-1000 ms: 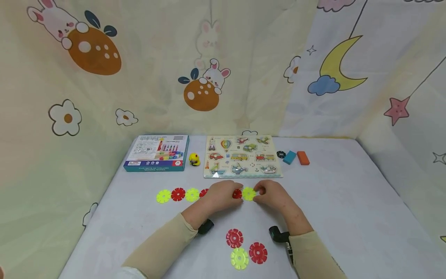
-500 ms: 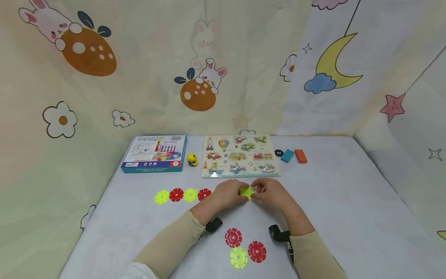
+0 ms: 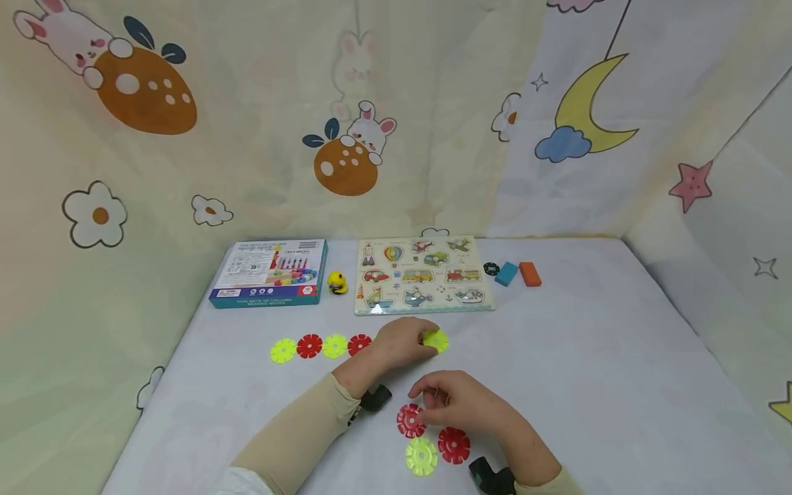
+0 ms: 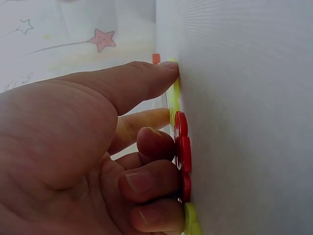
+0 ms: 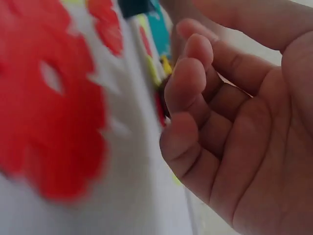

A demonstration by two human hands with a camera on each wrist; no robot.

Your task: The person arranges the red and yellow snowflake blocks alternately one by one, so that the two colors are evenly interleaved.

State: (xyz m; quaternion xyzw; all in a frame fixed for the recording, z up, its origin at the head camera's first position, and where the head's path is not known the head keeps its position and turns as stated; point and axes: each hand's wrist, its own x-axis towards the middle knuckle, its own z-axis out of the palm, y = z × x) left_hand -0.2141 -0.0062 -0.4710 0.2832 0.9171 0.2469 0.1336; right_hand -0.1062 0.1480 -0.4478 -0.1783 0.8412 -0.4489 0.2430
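Observation:
A row of yellow and red interlocking plastic discs lies flat across the table, with a yellow disc [image 3: 282, 350] at its left end. My left hand [image 3: 403, 342] covers part of the row. Its thumb and index finger hold the right-end yellow disc [image 3: 436, 341] by the edges. In the left wrist view its other fingers rest on a red disc [image 4: 183, 156]. My right hand [image 3: 464, 402] is over the near group, loosely curled, nothing in it, thumb by a red disc [image 3: 410, 420]. Another red disc [image 3: 454, 445] and a yellow disc [image 3: 421, 456] lie beside that one.
Along the back stand a boxed set [image 3: 269, 273], a small yellow toy [image 3: 337, 282] and a vehicle puzzle board [image 3: 424, 276]. Right of the board lie a black chip [image 3: 491, 269], a blue block [image 3: 506, 273] and an orange block [image 3: 530, 273]. Printed cloth hangs behind.
My right hand has left the end yellow disc and come back toward me, over the near discs. My left hand shifted slightly right to that yellow disc and stays there.

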